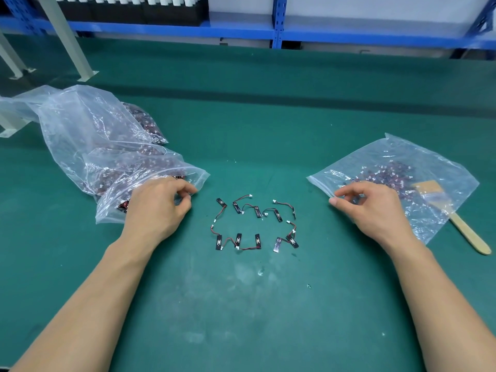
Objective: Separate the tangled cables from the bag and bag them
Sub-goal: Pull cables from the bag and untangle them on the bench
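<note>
Several short red-and-black cables with black strips and white plugs lie spread out singly on the green mat between my hands. My left hand has curled fingers at the mouth of a clear bag full of tangled cables and seems to pinch its edge. On the right, my right hand rests with bent fingers on the near corner of a flatter clear bag that holds a pile of cables. Whether that hand grips the plastic is unclear.
A wooden-handled brush lies on and beside the right bag. Larger clear bags with more cables are heaped at the left. Grey frame legs stand at the back left, and blue shelving runs behind the table.
</note>
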### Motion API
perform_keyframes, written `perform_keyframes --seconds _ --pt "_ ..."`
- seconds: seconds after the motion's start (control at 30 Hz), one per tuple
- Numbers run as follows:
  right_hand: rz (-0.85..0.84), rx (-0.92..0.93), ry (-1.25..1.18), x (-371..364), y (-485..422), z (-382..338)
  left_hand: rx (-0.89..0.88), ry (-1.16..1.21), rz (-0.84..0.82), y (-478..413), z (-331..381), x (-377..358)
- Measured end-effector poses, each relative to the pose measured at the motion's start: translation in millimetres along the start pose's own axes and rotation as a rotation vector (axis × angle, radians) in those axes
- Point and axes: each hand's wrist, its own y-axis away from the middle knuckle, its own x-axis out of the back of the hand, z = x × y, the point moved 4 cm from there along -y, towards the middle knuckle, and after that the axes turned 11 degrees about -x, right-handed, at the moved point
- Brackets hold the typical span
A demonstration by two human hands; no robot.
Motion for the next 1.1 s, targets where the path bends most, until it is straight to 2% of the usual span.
perform_keyframes --seconds 0.6,1.1 --pt "-0.004 0.089 0.022 -1.3 2.1 -7.2 -0.018 0.022 0.021 0.8 2.8 -2.2" --pt "0.009 0.073 0.112 -5.8 4.9 -10.2 -0.076 0.024 0.036 -1.1 7.7 -6.5"
